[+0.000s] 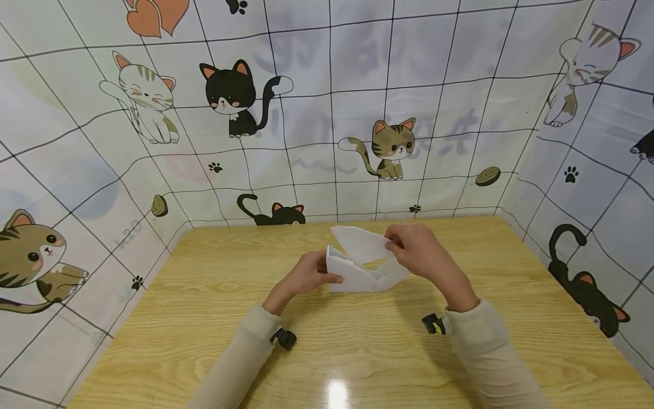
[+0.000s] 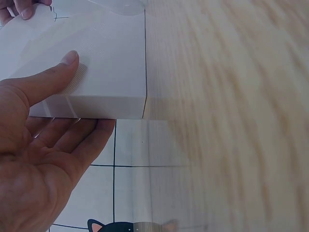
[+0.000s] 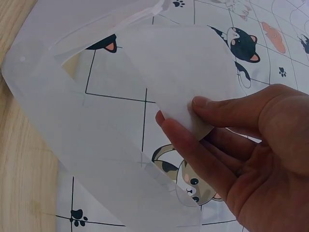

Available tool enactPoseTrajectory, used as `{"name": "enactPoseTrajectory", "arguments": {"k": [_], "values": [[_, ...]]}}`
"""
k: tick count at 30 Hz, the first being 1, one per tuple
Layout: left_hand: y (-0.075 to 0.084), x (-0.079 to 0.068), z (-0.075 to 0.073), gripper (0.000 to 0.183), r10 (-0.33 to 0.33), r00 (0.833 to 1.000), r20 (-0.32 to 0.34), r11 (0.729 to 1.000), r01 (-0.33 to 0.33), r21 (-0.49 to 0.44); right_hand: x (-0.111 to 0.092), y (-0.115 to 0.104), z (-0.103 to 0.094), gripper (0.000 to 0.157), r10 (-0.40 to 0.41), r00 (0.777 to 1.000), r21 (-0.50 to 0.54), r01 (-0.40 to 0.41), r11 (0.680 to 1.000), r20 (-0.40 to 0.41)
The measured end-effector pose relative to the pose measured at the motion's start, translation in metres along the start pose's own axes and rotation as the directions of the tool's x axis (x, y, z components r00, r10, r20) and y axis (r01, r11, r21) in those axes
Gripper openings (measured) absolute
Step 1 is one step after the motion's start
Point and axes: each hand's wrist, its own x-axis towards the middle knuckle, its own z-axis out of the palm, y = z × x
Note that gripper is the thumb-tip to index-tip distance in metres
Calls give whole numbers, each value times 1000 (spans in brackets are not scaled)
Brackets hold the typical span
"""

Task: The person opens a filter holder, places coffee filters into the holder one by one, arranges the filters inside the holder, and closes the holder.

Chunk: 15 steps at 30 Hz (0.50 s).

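Note:
My left hand (image 1: 308, 272) grips the left end of a white box (image 1: 352, 278) standing on the table, thumb on the near face and fingers at its end. In the left wrist view that thumb presses the box's broad face (image 2: 111, 63). My right hand (image 1: 421, 250) pinches a white, paper-like sheet (image 1: 360, 244) between thumb and fingers, above the box's slanted open edge. A translucent strip (image 3: 96, 145) runs from the box's right side below my right hand. The inside of the box is mostly hidden.
The wooden table (image 1: 245, 255) lies under both hands. A cloth with grid lines and cartoon cats (image 1: 230, 102) hangs behind the table and along both sides. Small dark devices (image 1: 283, 338) are worn at both wrists.

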Motion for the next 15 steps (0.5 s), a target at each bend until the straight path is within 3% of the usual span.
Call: {"name": "enactPoseTrajectory", "arguments": {"k": [15], "values": [[-2,0,0,41,11,1000,-1,1000,-11,0,2,-1,9,6,-55,997,24,54,998,48]]}}
